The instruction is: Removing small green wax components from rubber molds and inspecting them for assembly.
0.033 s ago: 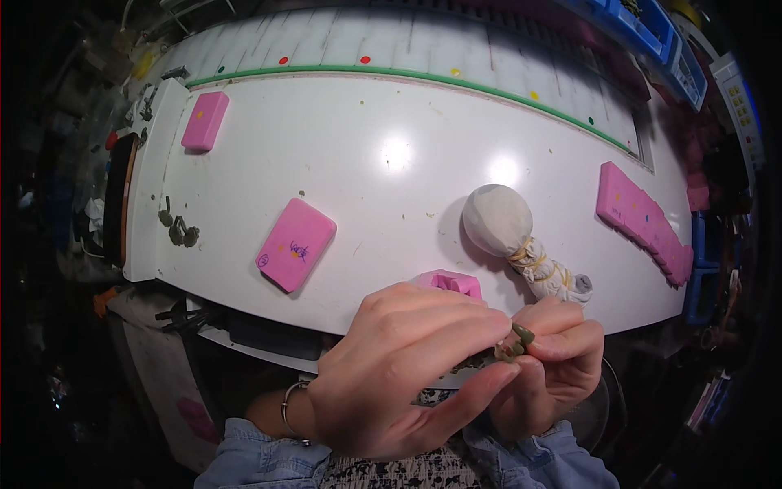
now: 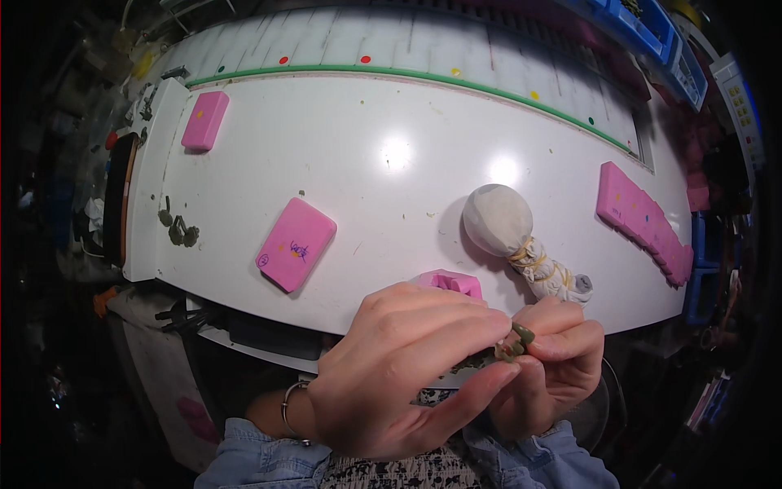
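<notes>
Just above my lap I hold a small olive-green moulded piece (image 2: 515, 346), mostly covered by fingers; its exact kind is not clear. My right hand (image 2: 558, 359) pinches its right side between thumb and bent fingers. My left hand (image 2: 407, 363) reaches across from the left, fingers together over the top and thumb below, fingertips meeting the piece's left side. Behind my left hand, a hollowed pink block (image 2: 452, 281) shows partly at the table edge. A pale round-headed bundle (image 2: 498, 220), its wrapped handle tied with yellowish bands, lies just beyond my right hand.
On the white table (image 2: 407, 220) lie a marked pink block (image 2: 297, 244), a smaller pink block (image 2: 205, 121), and a row of pink blocks (image 2: 643, 224) at right. Olive-green scraps (image 2: 179, 230) lie at left. A green-edged conveyor-like strip (image 2: 391, 49) spans the back; blue bins (image 2: 652, 37) stand at far right.
</notes>
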`<state>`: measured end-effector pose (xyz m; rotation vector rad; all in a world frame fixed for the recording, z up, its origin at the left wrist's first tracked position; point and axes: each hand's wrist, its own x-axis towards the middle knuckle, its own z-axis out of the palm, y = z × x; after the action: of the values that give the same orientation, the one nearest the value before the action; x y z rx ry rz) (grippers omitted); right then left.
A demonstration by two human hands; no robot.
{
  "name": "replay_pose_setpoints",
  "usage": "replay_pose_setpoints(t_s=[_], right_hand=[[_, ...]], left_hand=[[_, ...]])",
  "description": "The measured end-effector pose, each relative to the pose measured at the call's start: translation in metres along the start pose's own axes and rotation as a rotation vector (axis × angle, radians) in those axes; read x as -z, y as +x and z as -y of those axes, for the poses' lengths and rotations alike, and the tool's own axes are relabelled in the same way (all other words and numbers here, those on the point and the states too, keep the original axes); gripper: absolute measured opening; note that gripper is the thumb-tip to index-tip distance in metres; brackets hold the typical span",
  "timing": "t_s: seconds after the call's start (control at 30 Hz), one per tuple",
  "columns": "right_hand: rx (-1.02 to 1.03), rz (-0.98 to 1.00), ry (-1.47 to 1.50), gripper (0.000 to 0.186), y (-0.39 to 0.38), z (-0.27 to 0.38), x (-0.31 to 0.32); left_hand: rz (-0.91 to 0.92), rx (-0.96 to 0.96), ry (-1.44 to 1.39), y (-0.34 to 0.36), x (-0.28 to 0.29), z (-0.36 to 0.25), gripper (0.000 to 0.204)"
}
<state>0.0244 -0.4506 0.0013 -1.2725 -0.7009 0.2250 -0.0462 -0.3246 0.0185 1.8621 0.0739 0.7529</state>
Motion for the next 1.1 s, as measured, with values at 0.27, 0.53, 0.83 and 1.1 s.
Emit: replay_pose_setpoints(t_s=[0.27, 0.53, 0.83, 1.1], right_hand=[[-0.013, -0.019, 0.003, 0.026, -0.002, 0.000, -0.003], [-0.021, -0.036, -0.013, 0.026, -0.003, -0.001, -0.005], [0.011, -0.077, -0.006, 0.025, -0.004, -0.003, -0.006], [-0.006, -0.104, 0.071, 0.022, -0.007, -0.006, -0.007]], left_hand=[[0.006, 0.033, -0.006, -0.001, 0.001, 0.000, 0.031], [-0.010, 0.024, -0.017, -0.002, 0.000, 0.003, 0.031], [0.000, 0.201, -0.169, -0.002, 0.000, 0.002, 0.025], [-0.012, 0.112, -0.289, -0.005, -0.002, 0.007, 0.024]])
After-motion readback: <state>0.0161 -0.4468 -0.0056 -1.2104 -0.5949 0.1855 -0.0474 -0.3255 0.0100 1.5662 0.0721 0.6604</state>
